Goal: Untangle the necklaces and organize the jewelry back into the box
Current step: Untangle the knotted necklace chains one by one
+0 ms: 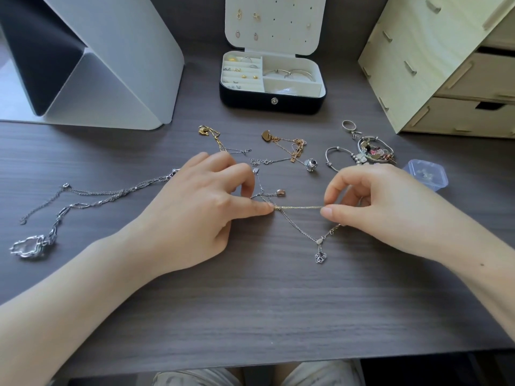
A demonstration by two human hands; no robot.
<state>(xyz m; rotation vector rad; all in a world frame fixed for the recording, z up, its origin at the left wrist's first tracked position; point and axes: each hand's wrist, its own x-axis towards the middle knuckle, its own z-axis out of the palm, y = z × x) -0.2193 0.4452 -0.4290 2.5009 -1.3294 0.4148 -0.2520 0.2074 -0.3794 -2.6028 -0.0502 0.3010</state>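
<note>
Head view: left hand [200, 207] pinches the knot [274, 207] steady while right hand [370, 207], at its 3 o'clock, pinches the gold chain [298, 208] taut, likely to tease it free, with the open jewelry box [273, 103] at 12 o'clock.
</note>
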